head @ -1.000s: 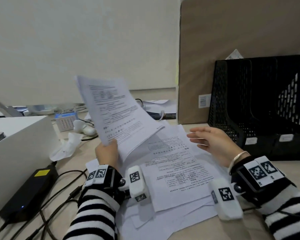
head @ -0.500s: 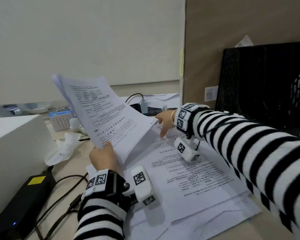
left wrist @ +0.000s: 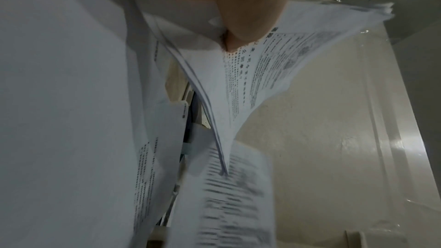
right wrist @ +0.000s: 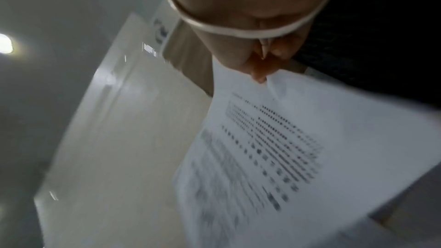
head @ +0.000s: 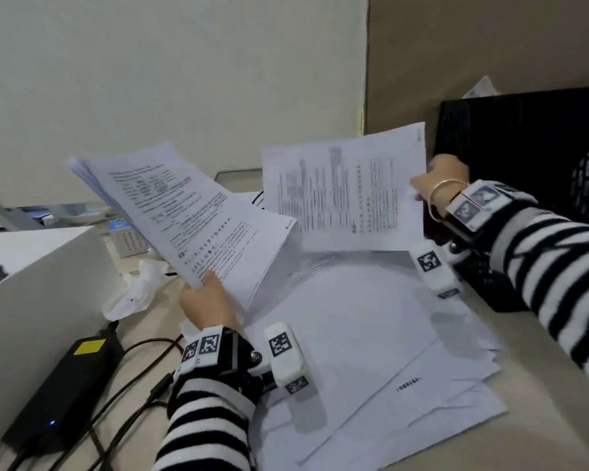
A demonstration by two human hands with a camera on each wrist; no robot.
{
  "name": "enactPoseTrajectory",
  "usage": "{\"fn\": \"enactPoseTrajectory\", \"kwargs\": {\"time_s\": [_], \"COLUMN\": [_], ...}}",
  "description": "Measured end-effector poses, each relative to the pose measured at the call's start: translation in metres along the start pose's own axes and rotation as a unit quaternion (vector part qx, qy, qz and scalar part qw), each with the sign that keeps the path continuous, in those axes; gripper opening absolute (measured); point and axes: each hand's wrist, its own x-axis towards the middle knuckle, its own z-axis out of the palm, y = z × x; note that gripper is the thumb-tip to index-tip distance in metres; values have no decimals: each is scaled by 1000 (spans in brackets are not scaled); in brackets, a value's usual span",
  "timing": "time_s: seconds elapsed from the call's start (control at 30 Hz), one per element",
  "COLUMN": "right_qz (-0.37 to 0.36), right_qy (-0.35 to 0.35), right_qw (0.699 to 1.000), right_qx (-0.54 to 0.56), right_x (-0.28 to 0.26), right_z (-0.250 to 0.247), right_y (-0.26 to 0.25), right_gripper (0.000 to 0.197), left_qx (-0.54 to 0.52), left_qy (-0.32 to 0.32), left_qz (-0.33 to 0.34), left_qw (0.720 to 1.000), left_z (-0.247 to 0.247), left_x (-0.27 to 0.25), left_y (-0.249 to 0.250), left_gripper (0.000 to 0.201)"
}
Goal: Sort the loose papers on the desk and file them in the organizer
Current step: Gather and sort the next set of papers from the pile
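Observation:
My left hand [head: 206,294] grips a stack of printed papers [head: 191,215] by its lower edge, tilted up above the desk; the left wrist view shows the thumb on that stack of papers [left wrist: 257,74]. My right hand [head: 436,185] pinches a single printed sheet [head: 347,195] by its right edge, lifted in the air in front of the black mesh organizer [head: 531,158]. In the right wrist view the fingertips [right wrist: 259,74] clamp the single sheet's [right wrist: 298,148] corner. More loose papers [head: 371,351] lie spread on the desk below both hands.
A white box [head: 31,287] stands at the left, with a black power adapter [head: 65,385] and cables [head: 126,379] beside it. A crumpled tissue [head: 133,290] lies near the box. A brown board [head: 456,62] leans behind the organizer.
My right hand reached across to the far edge of the top sheet, took hold of it and lifted it off the desk pile toward the organizer. The left hand kept its stack raised.

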Motion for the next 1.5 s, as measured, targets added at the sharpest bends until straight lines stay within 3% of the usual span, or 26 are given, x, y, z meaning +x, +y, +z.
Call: {"fn": "enactPoseTrajectory", "kwargs": {"time_s": [0.07,0.17,0.27,0.37,0.47,0.57,0.63,0.73,0.83,0.87,0.93,1.0,1.07,1.17,1.2,1.27,1.33,1.4,1.5], "right_qz": [69,132,147,154,152,171,167,150,139,147,172,164,135,131,133,135,119,92,54], "right_qy": [6,-24,-79,-152,-219,-265,-286,-270,-203,-194,-233,-321,-361,-301,-274,-225,-195,-183,-211], "right_qw": [979,886,821,781,780,790,828,871,896,893,857,813,785,785,791,811,839,870,903], "right_qx": [194,443,547,587,566,526,453,382,370,379,426,457,484,526,531,523,494,449,371], "right_x": [-20,-69,-112,-133,-145,-152,-155,-158,-157,-157,-155,-155,-156,-154,-152,-145,-137,-129,-122], "right_z": [-12,-21,-14,-3,6,12,13,11,11,10,4,-2,-3,-1,-3,-9,-16,-22,-32], "right_y": [13,29,40,46,45,46,48,46,50,52,51,46,44,48,50,55,60,67,73], "right_gripper": [7,13,18,17,12,7,8,4,43,58,72,60,40,32,33,28,26,24,26], "left_qx": [7,35,70,78,27,19,16,20,4,-11,-39,-48,-33,10,16,5,5,57,136], "left_qy": [-12,-54,-118,-206,-283,-358,-385,-403,-411,-409,-409,-428,-473,-544,-541,-486,-372,-254,-187], "left_qz": [-4,-22,-13,-21,-66,-88,-91,-84,-81,-86,-98,-105,-111,-120,-122,-123,-100,-25,95], "left_qw": [1000,998,990,975,957,929,918,911,908,908,906,897,874,830,832,865,923,965,968], "left_z": [2,10,17,24,30,34,35,36,37,38,40,42,42,45,45,45,42,36,27], "left_x": [1,2,8,-15,-35,-43,-47,-49,-53,-54,-57,-62,-72,-84,-84,-78,-64,-47,-31], "left_y": [-3,-9,-27,-16,-6,-4,-6,-11,-16,-16,-14,-11,-8,-7,-6,-4,-4,-2,1], "left_gripper": [33,29,44,31,28,48,58,40,34,34,36,35,30,28,28,36,64,85,91]}}
